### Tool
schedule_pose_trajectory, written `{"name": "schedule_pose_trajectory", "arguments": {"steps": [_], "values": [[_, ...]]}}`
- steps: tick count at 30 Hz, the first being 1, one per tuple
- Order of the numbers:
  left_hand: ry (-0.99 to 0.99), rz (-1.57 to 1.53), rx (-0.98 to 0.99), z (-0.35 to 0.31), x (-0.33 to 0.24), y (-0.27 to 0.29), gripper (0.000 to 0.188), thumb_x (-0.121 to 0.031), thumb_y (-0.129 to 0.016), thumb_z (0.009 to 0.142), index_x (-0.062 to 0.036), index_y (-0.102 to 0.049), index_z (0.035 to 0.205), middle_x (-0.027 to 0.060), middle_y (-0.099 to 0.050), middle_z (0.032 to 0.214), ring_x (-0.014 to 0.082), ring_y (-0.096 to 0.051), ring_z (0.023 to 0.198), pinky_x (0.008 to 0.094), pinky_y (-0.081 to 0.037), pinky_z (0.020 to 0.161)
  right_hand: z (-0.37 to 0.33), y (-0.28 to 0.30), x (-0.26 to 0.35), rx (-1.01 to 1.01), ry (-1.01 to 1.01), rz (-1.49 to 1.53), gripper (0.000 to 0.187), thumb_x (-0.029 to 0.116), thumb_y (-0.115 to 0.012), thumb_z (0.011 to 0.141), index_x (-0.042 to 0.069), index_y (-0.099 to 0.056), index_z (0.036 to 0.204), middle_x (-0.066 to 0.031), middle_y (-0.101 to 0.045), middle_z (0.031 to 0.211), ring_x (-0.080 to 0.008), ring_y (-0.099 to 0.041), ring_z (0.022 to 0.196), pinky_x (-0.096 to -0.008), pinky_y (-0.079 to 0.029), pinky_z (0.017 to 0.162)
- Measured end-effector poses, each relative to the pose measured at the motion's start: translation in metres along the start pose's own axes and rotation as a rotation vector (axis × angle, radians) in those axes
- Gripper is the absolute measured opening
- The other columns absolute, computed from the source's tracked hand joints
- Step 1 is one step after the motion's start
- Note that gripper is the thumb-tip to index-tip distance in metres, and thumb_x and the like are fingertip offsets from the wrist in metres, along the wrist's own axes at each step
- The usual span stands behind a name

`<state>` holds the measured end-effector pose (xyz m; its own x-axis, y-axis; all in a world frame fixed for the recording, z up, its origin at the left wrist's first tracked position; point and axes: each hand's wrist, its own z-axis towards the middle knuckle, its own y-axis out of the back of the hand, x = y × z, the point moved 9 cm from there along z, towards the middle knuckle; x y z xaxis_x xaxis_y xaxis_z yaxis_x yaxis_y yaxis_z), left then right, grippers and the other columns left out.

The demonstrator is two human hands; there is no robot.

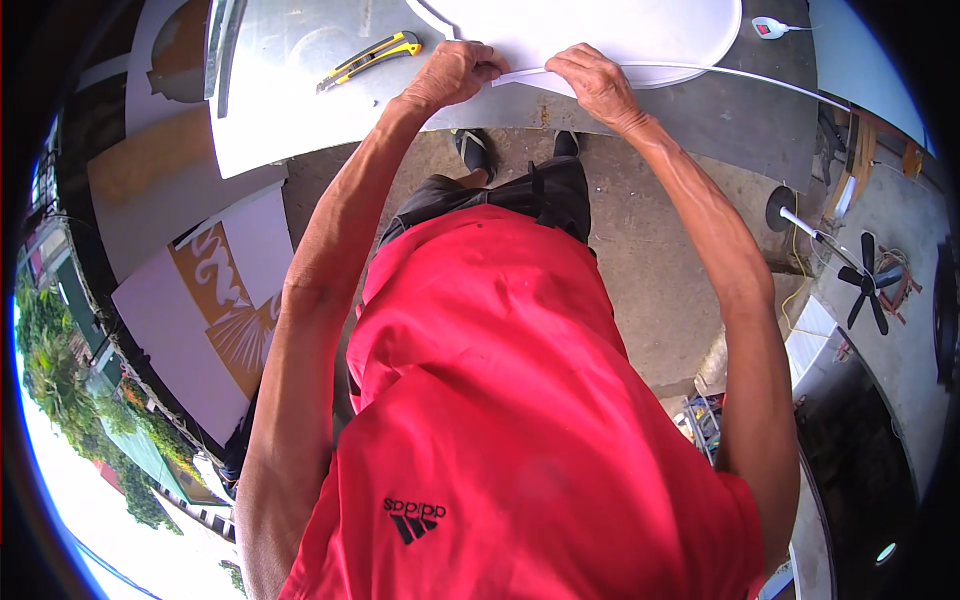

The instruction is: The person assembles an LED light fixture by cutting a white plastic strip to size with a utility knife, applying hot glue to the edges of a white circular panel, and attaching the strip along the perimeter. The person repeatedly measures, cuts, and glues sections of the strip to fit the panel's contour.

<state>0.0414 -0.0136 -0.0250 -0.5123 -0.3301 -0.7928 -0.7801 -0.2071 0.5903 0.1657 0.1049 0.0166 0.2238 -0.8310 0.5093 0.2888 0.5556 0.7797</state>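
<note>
My left hand (455, 76) is closed at the near edge of a white panel (640, 30), its fingertips pinching the end of a thin white strip (740, 74). A little to the right, my right hand (597, 84) pinches the same strip against the panel's rim. From there the strip runs free to the right, past the table's edge. The panel has a rounded outline and lies flat on the table. Just left of my left hand rests a yellow and black utility knife (368, 61). What lies under my fingertips is partly hidden.
The grey metal-topped table (740, 130) spans the far side. A small white bottle (770, 28) with a thin nozzle lies at its right. Boards (170, 190) lean on the left. A black-bladed fan (868, 280) stands at the right, with a yellow cord (795, 300) near it.
</note>
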Motion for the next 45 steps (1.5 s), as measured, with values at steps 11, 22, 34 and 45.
{"name": "schedule_pose_trajectory", "arguments": {"steps": [11, 22, 34, 45], "values": [[-0.049, 0.049, -0.043, -0.001, 0.000, 0.001, 0.016, -0.009, -0.071, 0.087, -0.0084, -0.079, 0.101, 0.0123, -0.077, 0.092, 0.0244, -0.075, 0.082, 0.0338, -0.059, 0.080, 0.001, 0.000, 0.003, 0.003, 0.011, 0.016, 0.024, -0.007, -0.067, 0.082, 0.001, -0.071, 0.103, -0.0080, -0.069, 0.097, -0.0253, -0.065, 0.095, -0.0367, -0.056, 0.082], [-0.023, 0.028, 0.042, 0.007, -0.006, 0.005, 0.016, -0.015, -0.073, 0.089, -0.0092, -0.079, 0.103, 0.0123, -0.077, 0.090, 0.0241, -0.074, 0.080, 0.0337, -0.059, 0.080, 0.000, 0.000, 0.004, -0.024, 0.021, -0.026, 0.024, -0.007, -0.068, 0.081, 0.002, -0.071, 0.103, -0.0072, -0.068, 0.096, -0.0248, -0.064, 0.093, -0.0360, -0.056, 0.082], [-0.054, 0.147, 0.125, 0.014, -0.010, 0.001, 0.019, -0.018, -0.076, 0.086, -0.0112, -0.080, 0.103, 0.0080, -0.077, 0.085, 0.0183, -0.073, 0.075, 0.0321, -0.058, 0.074, -0.003, 0.000, 0.005, -0.034, 0.010, -0.031, 0.023, -0.006, -0.067, 0.083, 0.002, -0.069, 0.105, -0.0077, -0.068, 0.098, -0.0256, -0.064, 0.094, -0.0372, -0.056, 0.082], [0.121, 0.031, 0.165, 0.024, 0.013, -0.004, 0.024, -0.024, -0.080, 0.076, -0.0130, -0.082, 0.098, 0.0056, -0.078, 0.086, 0.0168, -0.073, 0.076, 0.0301, -0.058, 0.079, -0.007, -0.003, 0.004, -0.008, 0.003, -0.092, 0.023, -0.003, -0.068, 0.084, 0.003, -0.068, 0.106, -0.0068, -0.068, 0.101, -0.0249, -0.064, 0.099, -0.0365, -0.055, 0.086]]}}
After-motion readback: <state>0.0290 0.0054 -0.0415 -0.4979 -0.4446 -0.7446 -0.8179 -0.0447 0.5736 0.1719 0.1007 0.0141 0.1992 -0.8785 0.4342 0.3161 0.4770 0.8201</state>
